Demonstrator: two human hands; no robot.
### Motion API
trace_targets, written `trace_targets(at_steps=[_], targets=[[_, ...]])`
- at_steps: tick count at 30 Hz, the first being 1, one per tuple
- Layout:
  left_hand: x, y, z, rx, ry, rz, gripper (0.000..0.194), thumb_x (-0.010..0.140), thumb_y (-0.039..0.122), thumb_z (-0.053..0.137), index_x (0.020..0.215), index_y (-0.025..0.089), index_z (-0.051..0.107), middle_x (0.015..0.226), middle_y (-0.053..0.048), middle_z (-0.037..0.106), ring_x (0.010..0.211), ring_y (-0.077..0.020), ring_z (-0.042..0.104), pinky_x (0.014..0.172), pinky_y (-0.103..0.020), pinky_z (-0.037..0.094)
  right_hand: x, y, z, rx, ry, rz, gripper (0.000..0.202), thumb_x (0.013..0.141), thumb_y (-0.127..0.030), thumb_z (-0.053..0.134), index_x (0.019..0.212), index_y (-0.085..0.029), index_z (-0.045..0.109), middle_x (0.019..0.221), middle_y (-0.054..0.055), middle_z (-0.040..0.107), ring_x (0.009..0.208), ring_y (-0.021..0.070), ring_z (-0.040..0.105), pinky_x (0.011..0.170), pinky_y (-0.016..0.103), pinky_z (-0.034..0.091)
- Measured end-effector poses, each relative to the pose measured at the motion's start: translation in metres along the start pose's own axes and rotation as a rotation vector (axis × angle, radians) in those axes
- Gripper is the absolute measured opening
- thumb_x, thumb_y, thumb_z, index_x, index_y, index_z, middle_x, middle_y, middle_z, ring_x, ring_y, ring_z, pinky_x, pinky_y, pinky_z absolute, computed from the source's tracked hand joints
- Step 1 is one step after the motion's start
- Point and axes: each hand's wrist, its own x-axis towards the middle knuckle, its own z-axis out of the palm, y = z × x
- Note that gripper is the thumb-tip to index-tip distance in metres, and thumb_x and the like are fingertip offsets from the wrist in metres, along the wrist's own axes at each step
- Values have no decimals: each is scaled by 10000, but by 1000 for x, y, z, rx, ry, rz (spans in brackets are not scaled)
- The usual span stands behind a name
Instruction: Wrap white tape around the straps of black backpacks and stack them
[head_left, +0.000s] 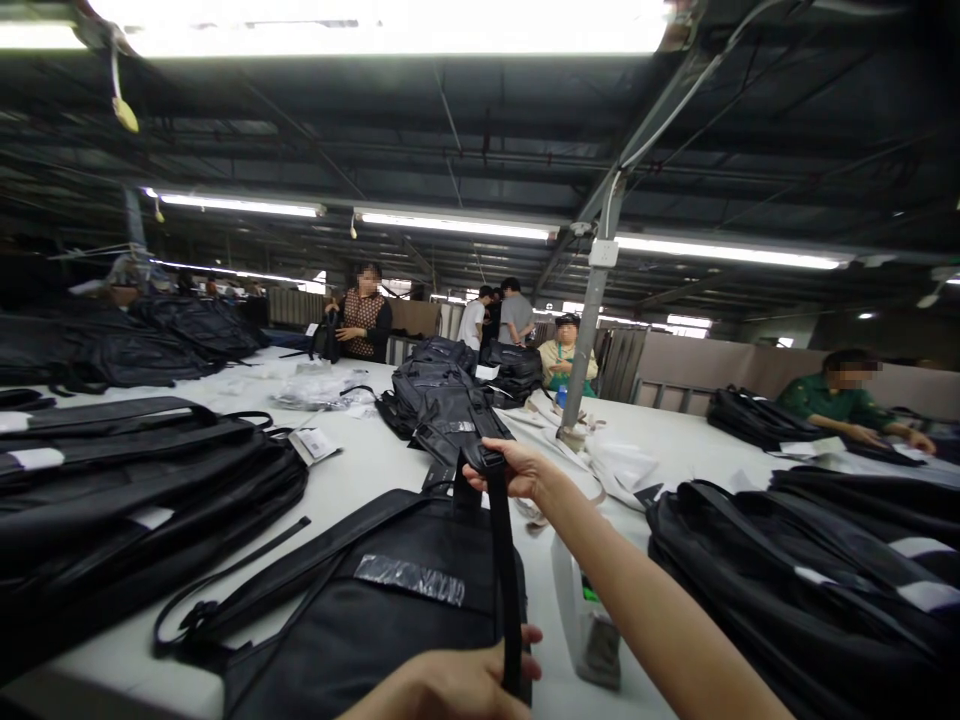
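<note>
A black backpack (330,640) lies on the white table before me, with a strip of clear plastic film (411,580) across its back. My right hand (506,468) is closed around the upper part of a black backpack strap (504,560), at its buckle, and raises it above the bag. Lower down, my left hand (472,680) has its fingers wrapped round the same strap near the bottom edge of the view. The strap runs taut between both hands. The bag's other shoulder strap (300,555) rests along its left side, its thin webbing end curling on the table.
Piles of black backpacks stand at left (150,490), right (810,590) and farther ahead (442,390). Clear plastic bags (319,388) lie behind. A grey post (589,330) rises from the table. A whitish device (585,610) sits right of my bag. Several people work or stand beyond.
</note>
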Motion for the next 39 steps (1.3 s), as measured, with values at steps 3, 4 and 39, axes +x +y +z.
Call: trace_targets(at_steps=[3,4,39], targets=[[-5,21,-12,-14,4,97,834,489,308,820,1229,271,437,1333,-58,386,1245,-246,340,1036,-375,227,-1,1,1,-14,40,24,301,911,-312,368,935,-46,508,723,134,640,622,170,631,510,277,543],[-4,32,-15,-109,36,202,827,541,398,790,1258,267,400,1297,-68,423,1215,-240,378,1010,-375,269,-2,2,2,-18,53,25,291,912,-306,367,930,-54,510,719,125,642,619,166,630,508,273,542],[-37,8,2,-484,372,25,492,746,594,520,755,111,613,702,-95,657,591,-158,612,566,-245,474,-98,198,-14,151,191,-3,301,578,-340,727,735,-156,548,507,-14,566,449,119,527,467,258,465]])
